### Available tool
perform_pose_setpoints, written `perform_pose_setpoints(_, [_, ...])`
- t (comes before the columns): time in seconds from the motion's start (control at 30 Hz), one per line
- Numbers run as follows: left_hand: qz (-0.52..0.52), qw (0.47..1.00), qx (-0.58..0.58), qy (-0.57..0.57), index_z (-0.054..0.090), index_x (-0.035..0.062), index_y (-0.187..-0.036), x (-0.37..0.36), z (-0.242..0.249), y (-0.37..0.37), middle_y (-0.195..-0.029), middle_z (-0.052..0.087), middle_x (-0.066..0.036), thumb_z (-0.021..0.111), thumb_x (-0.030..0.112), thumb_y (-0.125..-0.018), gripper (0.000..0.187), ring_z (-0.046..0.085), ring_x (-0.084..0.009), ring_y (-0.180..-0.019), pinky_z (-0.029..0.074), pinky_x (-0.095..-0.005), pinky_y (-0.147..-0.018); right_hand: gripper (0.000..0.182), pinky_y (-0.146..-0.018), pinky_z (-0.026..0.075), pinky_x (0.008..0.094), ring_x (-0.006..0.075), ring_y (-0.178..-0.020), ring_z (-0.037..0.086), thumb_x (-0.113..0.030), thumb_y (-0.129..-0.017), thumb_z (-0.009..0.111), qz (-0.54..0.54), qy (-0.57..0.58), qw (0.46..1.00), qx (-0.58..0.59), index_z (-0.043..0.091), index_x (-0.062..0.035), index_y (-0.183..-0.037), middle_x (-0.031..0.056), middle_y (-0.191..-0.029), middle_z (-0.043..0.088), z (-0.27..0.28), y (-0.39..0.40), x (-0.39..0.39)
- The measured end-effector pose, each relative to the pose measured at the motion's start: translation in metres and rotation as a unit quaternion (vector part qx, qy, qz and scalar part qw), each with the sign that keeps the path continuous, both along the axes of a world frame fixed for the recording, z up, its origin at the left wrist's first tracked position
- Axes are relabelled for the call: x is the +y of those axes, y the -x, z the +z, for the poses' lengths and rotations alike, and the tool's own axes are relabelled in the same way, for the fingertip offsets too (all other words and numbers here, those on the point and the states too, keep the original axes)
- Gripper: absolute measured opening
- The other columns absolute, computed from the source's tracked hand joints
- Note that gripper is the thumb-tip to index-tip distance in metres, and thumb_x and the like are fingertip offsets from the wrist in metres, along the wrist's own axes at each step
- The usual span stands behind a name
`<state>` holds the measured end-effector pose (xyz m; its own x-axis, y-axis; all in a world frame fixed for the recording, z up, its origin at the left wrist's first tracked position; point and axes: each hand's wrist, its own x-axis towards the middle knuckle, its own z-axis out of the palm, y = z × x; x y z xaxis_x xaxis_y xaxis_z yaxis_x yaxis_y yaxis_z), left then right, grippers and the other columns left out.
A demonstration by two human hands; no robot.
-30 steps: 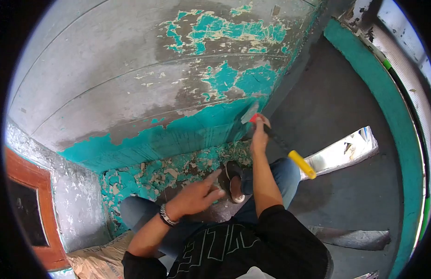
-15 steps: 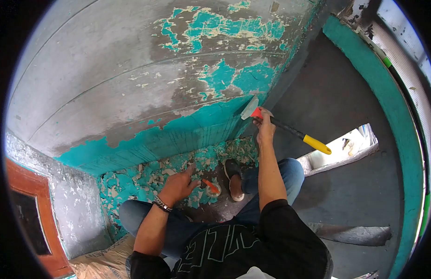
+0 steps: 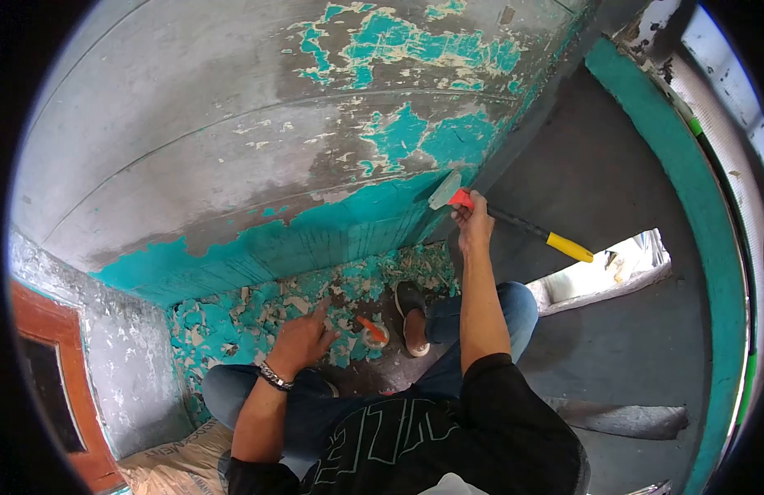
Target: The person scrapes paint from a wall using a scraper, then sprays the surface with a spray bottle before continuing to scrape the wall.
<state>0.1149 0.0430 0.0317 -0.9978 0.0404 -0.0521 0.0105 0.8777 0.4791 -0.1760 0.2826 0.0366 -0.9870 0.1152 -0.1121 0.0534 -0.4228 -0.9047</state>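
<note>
While the right hand gripped the scraper near its blade, the left hand hung spread; scraping the wall seemed the step, apparently requiring firm pressure next.

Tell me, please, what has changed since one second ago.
The left hand moved leftward, uncovering an orange object. The right hand kept hold of the scraper, whose yellow handle end swung up and rightward in the picture. The paint flakes and peeling wall look unchanged.
</note>
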Motion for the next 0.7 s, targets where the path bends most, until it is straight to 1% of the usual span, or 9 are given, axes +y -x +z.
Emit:
perform_pose_setpoints(0.17, [0.007, 1.0, -0.02, -0.011, 0.034, -0.0025, -0.133, 0.0, 0.012, -0.005, -0.071, 0.063, -0.014, 0.065, 0.029, -0.081, 0.068, 0.062, -0.0321, -0.068, 0.048, -0.0404, -0.06, 0.032, -0.056, 0.049, 0.0261, 0.0139, -0.069, 0.06, -0.026, -0.085, 0.056, 0.004, 0.001, 0.999, -0.045, 0.062, 0.0009, -0.101, 0.0076, -0.083, 0.064, 0.008, -0.001, -0.001])
perform_pose_setpoints(0.23, [0.001, 0.998, -0.053, -0.023, 0.034, -0.0024, -0.133, 0.002, 0.017, -0.003, -0.073, 0.063, -0.015, 0.065, 0.029, -0.081, 0.068, 0.062, -0.0325, -0.069, 0.048, -0.0403, -0.06, 0.032, -0.056, 0.049, 0.0264, 0.0139, -0.069, 0.06, -0.026, -0.085, 0.056, 0.004, 0.013, 0.999, -0.043, 0.061, 0.0009, -0.102, 0.0076, -0.083, 0.064, 0.009, -0.007, -0.009])
perform_pose_setpoints(0.33, [-0.016, 0.998, -0.041, -0.047, 0.033, -0.0024, -0.134, 0.005, 0.016, 0.002, -0.075, 0.064, -0.016, 0.063, 0.03, -0.082, 0.068, 0.062, -0.0335, -0.07, 0.048, -0.0423, -0.062, 0.032, -0.056, 0.049, 0.0271, 0.014, -0.07, 0.06, -0.026, -0.084, 0.056, -0.005, 0.018, 0.999, -0.037, 0.061, 0.0003, -0.102, 0.0071, -0.084, 0.064, 0.002, -0.008, -0.021])
perform_pose_setpoints(0.47, [-0.023, 0.998, -0.055, -0.021, 0.033, -0.0023, -0.134, 0.011, 0.014, 0.013, -0.076, 0.064, -0.018, 0.062, 0.031, -0.083, 0.068, 0.062, -0.035, -0.073, 0.048, -0.0437, -0.065, 0.03, -0.056, 0.048, 0.0277, 0.0129, -0.071, 0.061, -0.027, -0.085, 0.056, -0.013, 0.025, 0.999, -0.033, 0.061, -0.0031, -0.102, 0.0054, -0.086, 0.064, -0.003, -0.022, -0.041])
perform_pose_setpoints(0.53, [-0.02, 0.996, -0.068, -0.048, 0.036, -0.0022, -0.132, 0.014, 0.018, 0.019, -0.076, 0.063, -0.019, 0.06, 0.031, -0.084, 0.063, 0.062, -0.0363, -0.076, 0.048, -0.0442, -0.067, 0.031, -0.056, 0.048, 0.0288, 0.0132, -0.073, 0.06, -0.029, -0.085, 0.056, 0.04, 0.023, 0.997, -0.068, 0.061, -0.0025, -0.101, 0.005, -0.087, 0.064, -0.001, -0.04, -0.053])
perform_pose_setpoints(0.57, [-0.021, 0.996, -0.069, -0.047, 0.036, -0.0022, -0.132, 0.015, 0.019, 0.02, -0.076, 0.063, -0.019, 0.06, 0.031, -0.084, 0.063, 0.062, -0.0363, -0.076, 0.048, -0.0442, -0.067, 0.03, -0.057, 0.049, 0.0291, 0.0135, -0.074, 0.06, -0.029, -0.085, 0.056, 0.086, -0.005, 0.993, -0.077, 0.061, -0.0036, -0.1, 0.0046, -0.088, 0.064, -0.013, -0.049, -0.063])
perform_pose_setpoints(0.6, [-0.026, 0.997, -0.061, -0.04, 0.039, -0.0031, -0.128, 0.015, 0.018, 0.022, -0.076, 0.063, -0.019, 0.059, 0.031, -0.084, 0.059, 0.062, -0.0365, -0.077, 0.048, -0.044, -0.067, 0.029, -0.057, 0.049, 0.0294, 0.0137, -0.076, 0.06, -0.03, -0.085, 0.056, 0.132, -0.033, 0.987, -0.085, 0.062, -0.0047, -0.099, 0.0041, -0.089, 0.064, -0.026, -0.059, -0.079])
perform_pose_setpoints(0.67, [-0.024, 0.998, -0.049, -0.027, 0.042, -0.004, -0.125, 0.009, 0.016, 0.025, -0.076, 0.063, -0.019, 0.058, 0.031, -0.085, 0.056, 0.062, -0.0368, -0.077, 0.048, -0.0438, -0.067, 0.027, -0.059, 0.05, 0.0295, 0.0133, -0.079, 0.059, -0.03, -0.085, 0.057, 0.18, -0.058, 0.98, -0.053, 0.063, -0.0057, -0.095, 0.0033, -0.093, 0.064, -0.028, -0.095, -0.115])
perform_pose_setpoints(0.7, [-0.037, 0.995, -0.087, -0.03, 0.045, -0.0036, -0.123, 0.004, 0.013, 0.025, -0.076, 0.063, -0.02, 0.057, 0.033, -0.086, 0.053, 0.061, -0.0378, -0.077, 0.048, -0.0442, -0.067, 0.027, -0.059, 0.05, 0.0295, 0.0133, -0.079, 0.059, -0.03, -0.085, 0.057, 0.186, -0.054, 0.98, -0.05, 0.063, -0.0057, -0.095, 0.0033, -0.093, 0.064, -0.034, -0.101, -0.118])
